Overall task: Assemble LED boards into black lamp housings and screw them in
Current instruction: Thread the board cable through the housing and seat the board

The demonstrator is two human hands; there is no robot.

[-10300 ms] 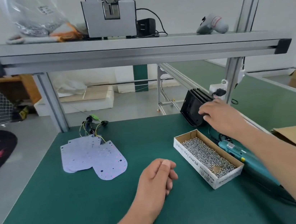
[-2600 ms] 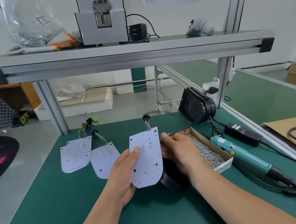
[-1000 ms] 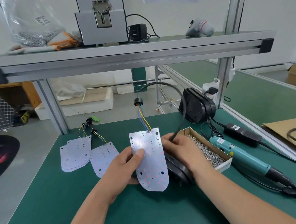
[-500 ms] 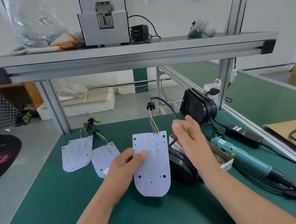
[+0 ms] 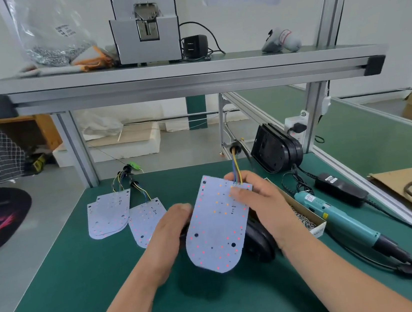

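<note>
The right hand (image 5: 263, 200) pinches the LED board (image 5: 217, 230) at its squared top edge, thumb on the face and fingers behind, right beside where the wires (image 5: 236, 167) are soldered on. The left hand (image 5: 172, 228) is curled at the board's left edge. Its fingertips are hidden behind the board, so it probably grips the black lamp housing (image 5: 259, 238), but I cannot be sure. That housing lies under and just right of the board on the worktop (image 5: 86, 289), and the board is tilted above it, not yet seated.

I judge the board light, thin and stiff, with a smooth face. It is best held by its bare edges, away from the LEDs and the solder joints, since a tug on the wires could strain them. The housing looks heavier and rigid, safe to hold by the rim.

Right of the board sit the screw box (image 5: 307, 218) and, beyond it, the electric screwdriver (image 5: 338, 214). Behind the board and to its right a second housing (image 5: 274, 149) leans upright. To its left lie the spare boards (image 5: 109, 213).
</note>
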